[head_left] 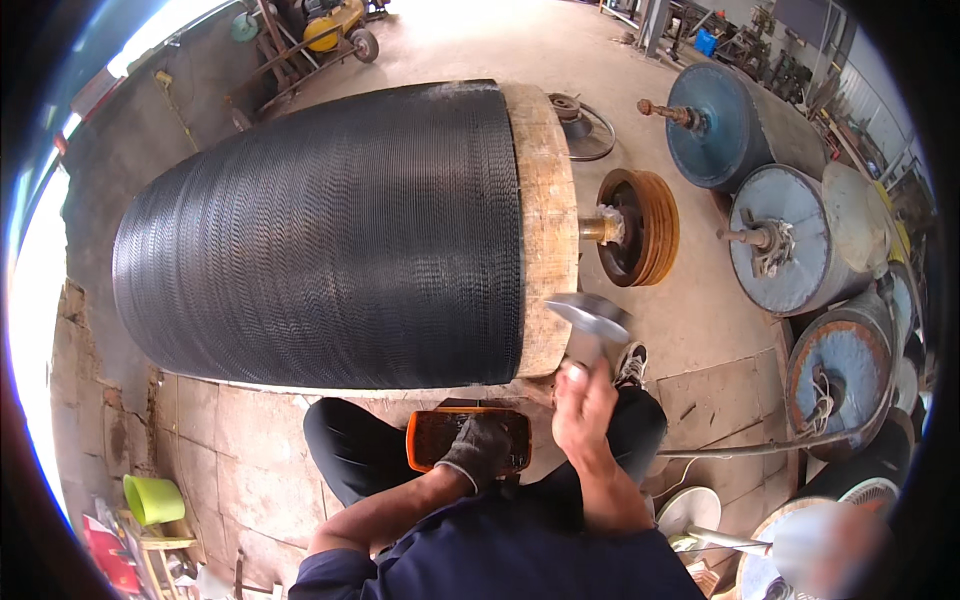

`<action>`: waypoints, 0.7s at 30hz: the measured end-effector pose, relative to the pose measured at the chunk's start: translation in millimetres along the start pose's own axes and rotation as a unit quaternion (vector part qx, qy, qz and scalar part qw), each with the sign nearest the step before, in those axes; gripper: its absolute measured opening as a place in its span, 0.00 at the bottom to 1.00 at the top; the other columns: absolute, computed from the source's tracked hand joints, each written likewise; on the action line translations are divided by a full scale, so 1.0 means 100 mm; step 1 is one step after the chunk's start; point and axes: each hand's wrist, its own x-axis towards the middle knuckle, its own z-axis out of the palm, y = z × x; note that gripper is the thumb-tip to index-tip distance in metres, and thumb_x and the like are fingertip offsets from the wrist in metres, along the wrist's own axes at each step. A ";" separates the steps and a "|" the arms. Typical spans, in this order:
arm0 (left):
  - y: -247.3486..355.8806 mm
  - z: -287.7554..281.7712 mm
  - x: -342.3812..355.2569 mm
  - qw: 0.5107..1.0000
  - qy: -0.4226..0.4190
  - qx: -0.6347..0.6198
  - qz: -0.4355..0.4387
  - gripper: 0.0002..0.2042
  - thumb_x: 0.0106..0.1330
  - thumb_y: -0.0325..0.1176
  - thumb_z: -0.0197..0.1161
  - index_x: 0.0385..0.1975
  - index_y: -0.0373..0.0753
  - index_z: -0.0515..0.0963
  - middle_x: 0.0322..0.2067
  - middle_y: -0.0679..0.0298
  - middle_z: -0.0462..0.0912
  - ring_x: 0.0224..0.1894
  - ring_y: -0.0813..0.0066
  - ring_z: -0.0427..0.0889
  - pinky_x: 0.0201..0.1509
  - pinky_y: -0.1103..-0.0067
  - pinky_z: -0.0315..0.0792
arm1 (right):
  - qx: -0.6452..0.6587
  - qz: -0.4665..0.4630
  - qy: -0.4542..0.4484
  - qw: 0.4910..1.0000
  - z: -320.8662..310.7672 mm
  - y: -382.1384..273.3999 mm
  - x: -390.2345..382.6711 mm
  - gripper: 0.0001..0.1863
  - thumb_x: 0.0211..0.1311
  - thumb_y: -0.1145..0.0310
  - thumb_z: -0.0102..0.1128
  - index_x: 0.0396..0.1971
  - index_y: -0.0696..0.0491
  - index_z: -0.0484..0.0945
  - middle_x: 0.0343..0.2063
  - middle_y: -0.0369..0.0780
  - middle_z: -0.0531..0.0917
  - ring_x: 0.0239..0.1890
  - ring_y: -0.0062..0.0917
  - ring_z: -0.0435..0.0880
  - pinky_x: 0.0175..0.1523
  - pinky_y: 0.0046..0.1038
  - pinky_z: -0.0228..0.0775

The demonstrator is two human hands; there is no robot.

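Observation:
A large drum (330, 240) lies sideways before me, covered in rows of black ridged material; a pale bare band (545, 230) shows at its right end. My right hand (583, 405) is closed round a hammer (592, 318), its metal head raised beside the band's lower edge. Between my knees sits an orange tray (415, 428) with dark contents too small to name. My left hand (480, 447), in a dark grey glove, reaches into this tray; its fingertips are hidden. Out of the drum's right end comes a shaft (598, 229) carrying a rusty grooved pulley (640, 228).
Several drums with shafts, among them a blue one (715, 125), line the right side. A long rod (760, 447) crosses the floor there. A yellow-green bucket (153, 499) is at lower left; a wheeled yellow machine (335, 28) stands at the back. A blurred shape (825, 550) fills the lower right.

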 end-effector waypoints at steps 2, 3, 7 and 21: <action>-0.01 0.16 0.01 0.998 0.044 0.039 -0.003 0.17 0.54 0.43 0.71 0.33 0.33 0.86 0.30 0.49 0.86 0.35 0.51 0.86 0.41 0.61 0.79 | 0.078 -0.145 0.114 0.980 0.03 -0.12 0.07 0.17 0.83 0.57 0.46 0.38 0.57 0.69 0.26 0.37 0.73 0.21 0.17 0.69 0.26 0.21 0.64; -0.01 0.24 0.00 0.996 0.064 0.058 -0.006 0.17 0.54 0.43 0.72 0.32 0.33 0.87 0.30 0.49 0.86 0.35 0.51 0.86 0.41 0.62 0.79 | 0.102 -0.219 0.179 0.954 0.09 -0.15 0.16 0.17 0.83 0.58 0.46 0.38 0.57 0.69 0.27 0.38 0.73 0.21 0.17 0.68 0.26 0.21 0.63; 0.03 0.06 -0.04 0.998 0.059 -0.002 0.017 0.19 0.52 0.45 0.73 0.35 0.33 0.87 0.29 0.51 0.86 0.35 0.51 0.87 0.41 0.62 0.79 | -0.236 0.041 -0.062 0.969 0.11 -0.05 0.17 0.14 0.80 0.64 0.48 0.37 0.60 0.70 0.24 0.53 0.78 0.22 0.50 0.77 0.29 0.42 0.68; 0.00 -0.11 -0.09 0.973 0.200 -0.068 0.096 0.12 0.55 0.39 0.68 0.32 0.37 0.80 0.32 0.52 0.82 0.38 0.54 0.84 0.42 0.59 0.77 | -0.155 -0.098 0.024 0.983 0.02 -0.02 -0.03 0.14 0.79 0.64 0.51 0.38 0.60 0.71 0.23 0.44 0.74 0.20 0.34 0.74 0.28 0.35 0.69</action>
